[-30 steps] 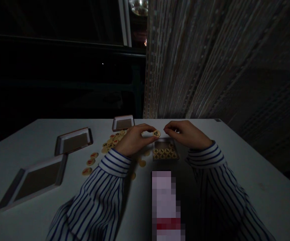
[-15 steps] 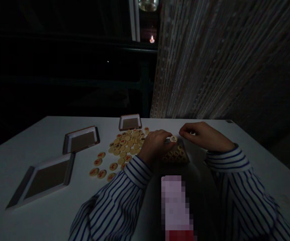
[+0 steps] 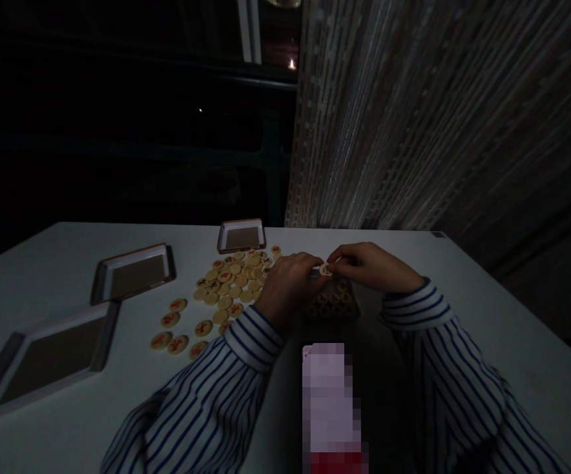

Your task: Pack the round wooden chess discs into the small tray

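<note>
Between my two hands is a round, pale Chinese chess piece [image 3: 325, 270] with a dark character. My left hand [image 3: 288, 283] pinches it from the left between thumb and finger. From the right, my right hand [image 3: 372, 266] closes thumb and forefinger on its edge. Just below my hands sits a small dark box [image 3: 356, 311] in shadow, with several black-marked pieces lying in rows inside. My left hand covers part of that box. To the left of my left hand spreads a loose heap of chess pieces [image 3: 236, 280], some face down, others showing red or black characters.
Three shallow rectangular trays lie on the white table [image 3: 132, 388]: a small one [image 3: 221, 245] at the back, a middle one [image 3: 97, 280] and a large one [image 3: 102, 355] at left. Several red-marked pieces [image 3: 177, 343] lie apart. A string curtain [image 3: 364, 131] hangs behind.
My right hand has moved left and its fingers now touch the chess piece held in my left hand. The whole view has shifted slightly, so the table items appear further left.
</note>
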Tool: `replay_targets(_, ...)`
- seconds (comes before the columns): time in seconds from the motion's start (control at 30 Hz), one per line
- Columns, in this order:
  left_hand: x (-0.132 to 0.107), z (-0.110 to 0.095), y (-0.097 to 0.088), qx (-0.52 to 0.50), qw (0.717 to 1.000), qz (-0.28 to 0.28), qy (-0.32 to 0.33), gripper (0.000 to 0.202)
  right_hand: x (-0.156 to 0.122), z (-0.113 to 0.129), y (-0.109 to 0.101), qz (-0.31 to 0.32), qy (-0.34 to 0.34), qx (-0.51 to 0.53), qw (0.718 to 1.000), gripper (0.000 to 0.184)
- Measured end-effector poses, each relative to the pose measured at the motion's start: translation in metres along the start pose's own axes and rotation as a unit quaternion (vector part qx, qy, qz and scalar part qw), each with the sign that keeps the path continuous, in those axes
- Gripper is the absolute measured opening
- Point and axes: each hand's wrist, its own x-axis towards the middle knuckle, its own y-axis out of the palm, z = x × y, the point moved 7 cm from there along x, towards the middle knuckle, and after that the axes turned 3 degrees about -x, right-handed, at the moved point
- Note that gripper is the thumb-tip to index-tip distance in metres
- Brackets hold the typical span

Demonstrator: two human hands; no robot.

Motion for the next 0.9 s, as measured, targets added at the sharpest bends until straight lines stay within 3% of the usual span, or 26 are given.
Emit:
replay_targets(0.2,0.0,-0.002,0.0,-0.018,1.0,0.01,-0.014,0.026,0.002,0.0,0.0,-0.012,-0.002,0.006,1.0,0.021)
replay_targets(0.33,0.0,0.006,0.005,-0.12,0.991,0.022,-0.057,0.026,0.001,-0.002,0.0,-0.011,-0.009,0.008,1.0,0.019)
replay_targets(0.47,-0.001,0.017,0.017,-0.304,0.938,0.061,-0.154,0.026,0.001,-0.001,0.0,-0.003,-0.014,0.007,1.0,0.018)
replay_targets(0.63,-0.004,0.023,0.02,-0.398,0.882,0.047,-0.248,0.019,0.001,0.0,0.002,0.012,-0.011,0.011,1.0,0.018)
replay_targets(0.73,-0.006,0.026,0.02,-0.418,0.865,0.03,-0.278,0.017,0.002,0.0,0.003,0.013,-0.014,0.015,1.0,0.019)
replay_targets(0.9,-0.006,0.032,0.019,-0.426,0.859,-0.007,-0.283,0.016,0.002,0.003,0.004,0.007,-0.027,0.004,1.0,0.023)
